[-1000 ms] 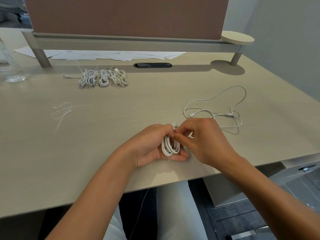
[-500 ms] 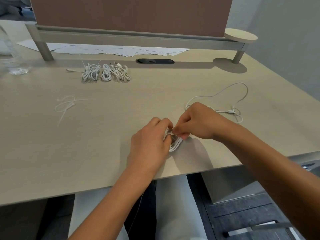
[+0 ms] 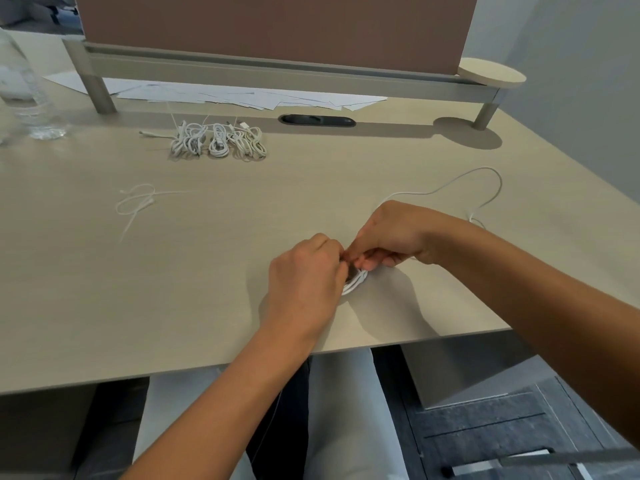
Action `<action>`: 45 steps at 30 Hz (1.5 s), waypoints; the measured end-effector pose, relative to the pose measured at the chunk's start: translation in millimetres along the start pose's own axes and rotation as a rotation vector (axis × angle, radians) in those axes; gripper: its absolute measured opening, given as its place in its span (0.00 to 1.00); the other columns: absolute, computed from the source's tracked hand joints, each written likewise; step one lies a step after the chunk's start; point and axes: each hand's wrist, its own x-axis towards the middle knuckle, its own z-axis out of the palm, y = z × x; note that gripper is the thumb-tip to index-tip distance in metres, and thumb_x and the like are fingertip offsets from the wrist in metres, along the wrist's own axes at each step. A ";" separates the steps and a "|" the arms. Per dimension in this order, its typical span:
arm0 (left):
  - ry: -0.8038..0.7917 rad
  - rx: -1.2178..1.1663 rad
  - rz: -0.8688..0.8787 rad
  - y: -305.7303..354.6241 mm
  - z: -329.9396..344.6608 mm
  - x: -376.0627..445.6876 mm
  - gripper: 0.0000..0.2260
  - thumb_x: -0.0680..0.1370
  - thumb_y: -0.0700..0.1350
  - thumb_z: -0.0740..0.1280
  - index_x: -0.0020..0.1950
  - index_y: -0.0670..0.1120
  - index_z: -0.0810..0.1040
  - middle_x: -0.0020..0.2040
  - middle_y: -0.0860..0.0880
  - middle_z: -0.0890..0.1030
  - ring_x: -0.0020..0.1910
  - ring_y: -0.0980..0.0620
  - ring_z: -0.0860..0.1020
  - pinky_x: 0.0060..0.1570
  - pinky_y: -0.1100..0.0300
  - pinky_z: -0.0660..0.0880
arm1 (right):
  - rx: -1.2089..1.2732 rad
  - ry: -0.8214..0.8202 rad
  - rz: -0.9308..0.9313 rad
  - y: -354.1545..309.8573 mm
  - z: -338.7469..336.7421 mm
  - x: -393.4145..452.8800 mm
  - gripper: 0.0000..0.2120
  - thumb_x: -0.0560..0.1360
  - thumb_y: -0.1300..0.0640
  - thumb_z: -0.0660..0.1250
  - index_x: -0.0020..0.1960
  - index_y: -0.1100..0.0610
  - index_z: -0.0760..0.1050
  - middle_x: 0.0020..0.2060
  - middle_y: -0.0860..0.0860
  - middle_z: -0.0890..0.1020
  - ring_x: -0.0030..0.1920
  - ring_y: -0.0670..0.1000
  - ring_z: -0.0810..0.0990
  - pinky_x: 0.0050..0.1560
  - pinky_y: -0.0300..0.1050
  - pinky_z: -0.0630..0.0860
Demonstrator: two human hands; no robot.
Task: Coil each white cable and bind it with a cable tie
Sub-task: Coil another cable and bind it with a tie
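Fingers of both hands are curled and bunched together over one small coil of thin white cable [image 3: 355, 283] near the front edge of the pale wood-grain desk [image 3: 311, 188]. Left hand [image 3: 304, 282] sits knuckles-up on the coil, covering most of it; only a few white loops show at its right side, just below the right hand's fingertips [image 3: 367, 263]. Right hand [image 3: 391, 233] comes in from the far right side, fingers pinching at the top of the coil where the two hands meet. What exactly is pinched there is hidden by the fingers, can't tell if it's a tie or the cable.

Loose white cable [image 3: 485, 188] loops on the desk just beyond the right hand. Far beyond the left-hand fingers: row of bundled white cables [image 3: 218, 142]. Well to the left of the fingers: loose thin white cable ties [image 3: 136, 202]. Further back: white paper sheets [image 3: 242, 97] under the grey partition rail [image 3: 277, 69], black oval cable grommet [image 3: 317, 120], clear plastic bottle [image 3: 26, 95] at far left.

No readable brands, labels or writing anywhere.
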 end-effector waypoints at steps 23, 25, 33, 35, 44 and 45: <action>0.048 0.080 0.071 10.5 -2.5 -3.2 0.07 0.72 0.39 0.75 0.40 0.45 0.78 0.30 0.47 0.75 0.29 0.42 0.74 0.24 0.55 0.68 | 0.191 0.134 -0.149 23.9 9.5 -12.6 0.10 0.78 0.65 0.71 0.54 0.73 0.81 0.42 0.66 0.86 0.41 0.61 0.89 0.53 0.56 0.85; 0.052 0.069 0.075 10.0 -1.6 -3.5 0.06 0.73 0.39 0.73 0.40 0.44 0.77 0.29 0.46 0.74 0.27 0.41 0.73 0.24 0.55 0.68 | 0.198 0.126 -0.147 22.0 10.2 -13.3 0.10 0.79 0.65 0.70 0.55 0.73 0.80 0.42 0.65 0.87 0.41 0.61 0.89 0.54 0.57 0.85; 0.020 -0.105 0.019 0.5 0.6 -5.7 0.08 0.77 0.45 0.62 0.46 0.45 0.80 0.34 0.46 0.81 0.32 0.41 0.77 0.31 0.50 0.73 | 0.297 -0.011 -0.090 19.3 17.6 -15.5 0.07 0.82 0.63 0.66 0.56 0.66 0.79 0.43 0.61 0.88 0.45 0.58 0.89 0.53 0.54 0.86; 0.000 -0.138 -0.005 -0.4 -0.6 -6.9 0.09 0.78 0.47 0.62 0.47 0.45 0.80 0.36 0.46 0.82 0.35 0.42 0.78 0.35 0.49 0.75 | 0.334 -0.024 -0.088 23.2 17.4 -15.9 0.09 0.81 0.63 0.68 0.57 0.68 0.79 0.45 0.63 0.88 0.46 0.59 0.89 0.54 0.55 0.85; -0.105 -0.158 -0.009 0.0 0.8 -5.0 0.03 0.80 0.43 0.68 0.50 0.44 0.81 0.42 0.45 0.83 0.41 0.43 0.78 0.40 0.50 0.72 | -0.136 0.282 -0.353 32.8 9.8 -6.0 0.06 0.77 0.59 0.73 0.41 0.54 0.86 0.34 0.49 0.86 0.32 0.40 0.82 0.39 0.37 0.77; -0.102 -0.162 -0.002 0.2 1.2 -4.8 0.02 0.80 0.42 0.69 0.49 0.44 0.81 0.42 0.46 0.83 0.42 0.44 0.78 0.41 0.50 0.72 | -0.060 0.241 -0.357 34.0 9.8 -4.5 0.05 0.78 0.61 0.72 0.44 0.57 0.86 0.36 0.52 0.87 0.35 0.44 0.85 0.40 0.38 0.80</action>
